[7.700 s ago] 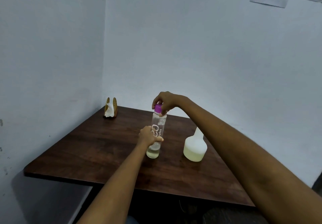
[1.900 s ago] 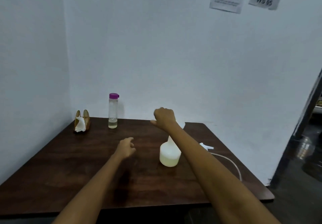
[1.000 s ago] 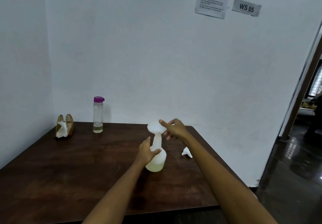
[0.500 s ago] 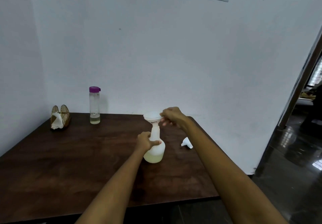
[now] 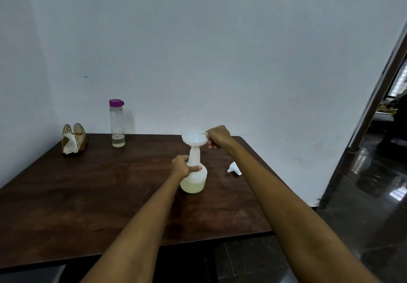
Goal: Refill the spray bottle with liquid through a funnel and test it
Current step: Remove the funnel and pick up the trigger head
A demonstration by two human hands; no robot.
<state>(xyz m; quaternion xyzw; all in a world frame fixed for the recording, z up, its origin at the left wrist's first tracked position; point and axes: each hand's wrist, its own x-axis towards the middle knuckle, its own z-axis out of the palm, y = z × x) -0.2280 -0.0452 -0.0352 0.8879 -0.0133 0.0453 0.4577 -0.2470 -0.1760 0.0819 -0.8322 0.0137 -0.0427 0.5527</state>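
Head view: spray bottle (image 5: pixel 195 178) (funnelled) between hands (image 5: pixel 199 152).

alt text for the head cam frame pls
Left hand grips the white spray bottle on a dark wooden table while the right hand holds the funnel in its neck. A purple-capped bottle stands behind.

White funnel (image 5: pixel 195 138), purple-capped bottle (image 5: pixel 117 124)

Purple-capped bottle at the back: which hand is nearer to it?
Left. The left hand grips the spray bottle, right of and nearer the viewer than the purple-capped bottle; the right hand pinches the funnel rim, farther right.
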